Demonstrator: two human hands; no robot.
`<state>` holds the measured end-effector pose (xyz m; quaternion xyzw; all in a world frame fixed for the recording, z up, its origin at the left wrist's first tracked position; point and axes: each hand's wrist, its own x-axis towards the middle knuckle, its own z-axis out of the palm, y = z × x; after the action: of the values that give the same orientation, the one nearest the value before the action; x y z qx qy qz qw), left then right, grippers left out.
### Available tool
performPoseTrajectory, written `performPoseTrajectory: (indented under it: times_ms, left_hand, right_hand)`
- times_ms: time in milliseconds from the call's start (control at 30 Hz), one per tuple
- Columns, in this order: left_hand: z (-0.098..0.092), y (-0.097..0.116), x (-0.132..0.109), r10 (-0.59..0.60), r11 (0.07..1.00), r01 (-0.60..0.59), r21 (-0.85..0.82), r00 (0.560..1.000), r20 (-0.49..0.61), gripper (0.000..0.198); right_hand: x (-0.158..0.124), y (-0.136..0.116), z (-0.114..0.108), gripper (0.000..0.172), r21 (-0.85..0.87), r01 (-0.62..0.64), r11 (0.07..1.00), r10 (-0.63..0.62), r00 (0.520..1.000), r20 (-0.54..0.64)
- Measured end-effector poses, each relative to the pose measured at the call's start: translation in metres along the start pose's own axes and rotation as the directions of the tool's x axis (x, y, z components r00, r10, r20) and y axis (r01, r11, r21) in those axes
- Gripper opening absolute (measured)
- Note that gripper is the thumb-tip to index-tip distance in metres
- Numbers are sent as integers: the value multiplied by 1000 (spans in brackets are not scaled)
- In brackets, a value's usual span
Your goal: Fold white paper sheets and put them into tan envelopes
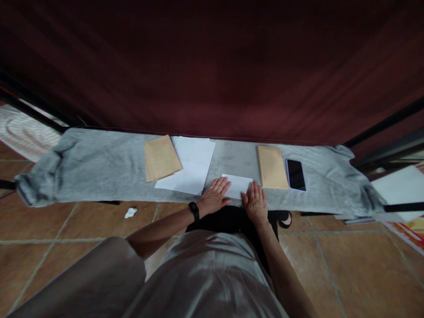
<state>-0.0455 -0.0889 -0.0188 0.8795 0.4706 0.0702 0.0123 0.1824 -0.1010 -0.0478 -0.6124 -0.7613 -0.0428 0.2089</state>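
Observation:
A small folded white paper (pixel 239 183) lies near the front edge of a narrow table covered with grey cloth (pixel 99 163). My left hand (pixel 214 195), a black band on its wrist, rests flat on the paper's left end with fingers stretched out. My right hand (pixel 255 201) lies flat on the paper's right lower corner, fingers together and extended. Neither hand grips anything.
A stack of white sheets (pixel 192 165) with a brown envelope (pixel 161 157) partly on top lies to the left. A second brown envelope (pixel 272 167) and a black phone (pixel 295 175) lie to the right. A dark red curtain hangs behind. A paper scrap (pixel 130 213) lies on the tiled floor.

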Motion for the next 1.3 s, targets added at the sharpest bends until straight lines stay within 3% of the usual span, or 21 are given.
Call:
performPoseTrajectory:
  times_ms: [367,600,1033,1300]
  left_hand:
    - [-1,0,2,11,1000,-11,17,1000,13,72]
    - [-2,1,2,9,1000,-9,21,1000,9,72]
    - [-14,-13,22,93,995,-96,6,975,202,52]
    - [-10,-6,15,77,995,-86,47,981,179,56]
  right_hand:
    - [-11,6,-11,61,-2,-5,1000,5,1000,5]
    - [-13,4,-14,54,45,141,989,-145,981,127]
    - [14,9,-34,46,54,180,982,-187,947,262]
    - [21,11,-42,46,82,201,976,-217,913,345]
